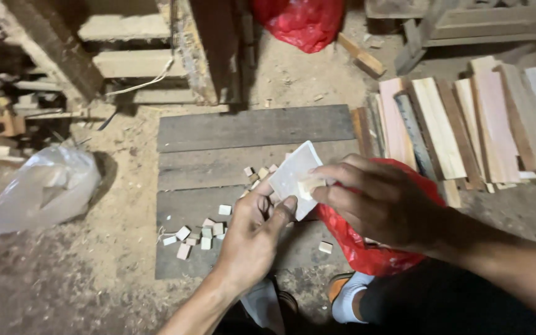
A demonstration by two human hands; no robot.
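Both hands meet over dark planks (pixel 252 127) on a dusty floor: the left hand (pixel 252 236) grips the white sheet's (pixel 293 174) lower edge, the right hand (pixel 383 201) pinches a small block (pixel 307 186) against it, cubes (pixel 201 234) scattered near the planks' front-left corner.

Both forearms are bare to the edge of the picture, with no sleeves, watch or rings showing. The left hand (pixel 252 232) and right hand (pixel 383 201) wear no gloves. Below them are dark trousers (pixel 442 304), a white sock (pixel 350 296) and an orange-edged sandal (pixel 337 283).
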